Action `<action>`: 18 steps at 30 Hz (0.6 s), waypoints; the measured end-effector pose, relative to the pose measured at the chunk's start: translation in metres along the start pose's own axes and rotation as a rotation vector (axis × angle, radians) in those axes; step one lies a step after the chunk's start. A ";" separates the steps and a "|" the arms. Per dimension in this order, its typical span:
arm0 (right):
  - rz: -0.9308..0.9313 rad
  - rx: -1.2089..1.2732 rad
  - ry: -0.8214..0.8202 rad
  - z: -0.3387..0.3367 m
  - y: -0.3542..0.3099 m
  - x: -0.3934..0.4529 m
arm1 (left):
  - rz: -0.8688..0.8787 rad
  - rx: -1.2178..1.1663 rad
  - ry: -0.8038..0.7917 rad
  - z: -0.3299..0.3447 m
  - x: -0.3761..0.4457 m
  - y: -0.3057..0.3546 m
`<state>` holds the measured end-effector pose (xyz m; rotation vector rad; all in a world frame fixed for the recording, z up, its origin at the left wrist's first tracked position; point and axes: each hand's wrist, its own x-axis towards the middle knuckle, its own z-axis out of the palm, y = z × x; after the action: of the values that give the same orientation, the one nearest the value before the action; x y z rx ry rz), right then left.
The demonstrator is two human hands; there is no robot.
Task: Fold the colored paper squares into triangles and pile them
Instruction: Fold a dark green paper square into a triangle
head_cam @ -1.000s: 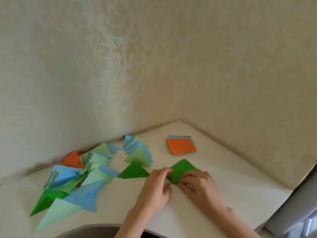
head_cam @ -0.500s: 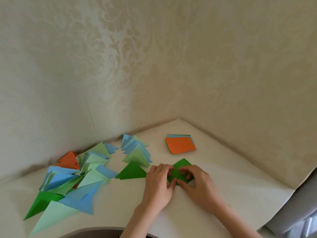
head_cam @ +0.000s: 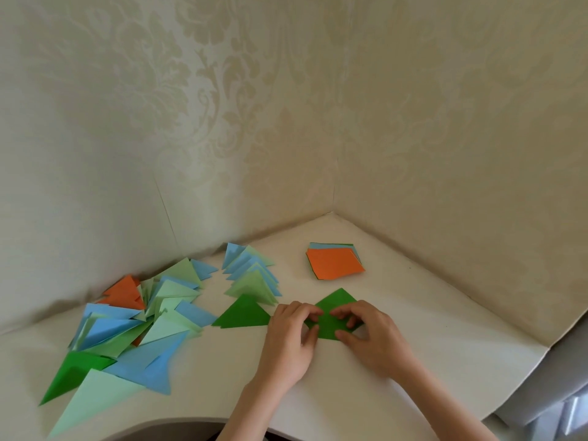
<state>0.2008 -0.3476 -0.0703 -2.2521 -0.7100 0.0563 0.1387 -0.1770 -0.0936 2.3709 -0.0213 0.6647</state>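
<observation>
Now, over at nine o'clock, a loose heap of folded triangles [head_cam: 127, 323] sprawls toward the table's [head_cam: 429, 313] near-left edge, with one dark green triangle [head_cam: 243, 314] just beside the left hand [head_cam: 291, 342]. That hand curls its fingers onto the green paper [head_cam: 334, 308], thumb pinching the near-left edge. At three o'clock of it, the right hand [head_cam: 370, 335] presses with bent fingertips, thumb under the paper's lower edge. Much of the sheet is hidden beneath both hands. At twelve o'clock sits the orange-topped stack of squares [head_cam: 334, 264], bare tabletop to its right up to the wall [head_cam: 445, 154].
</observation>
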 end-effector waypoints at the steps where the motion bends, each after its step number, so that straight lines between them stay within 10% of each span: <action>1: 0.006 0.009 -0.002 -0.003 0.001 0.000 | -0.008 -0.011 0.004 -0.001 0.000 -0.001; 18: -0.170 -0.033 -0.113 -0.024 -0.003 -0.007 | 0.003 -0.071 0.005 -0.009 -0.006 0.005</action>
<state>0.1998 -0.3653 -0.0527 -2.2248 -0.9674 0.0900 0.1289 -0.1767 -0.0876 2.3015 -0.0451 0.6608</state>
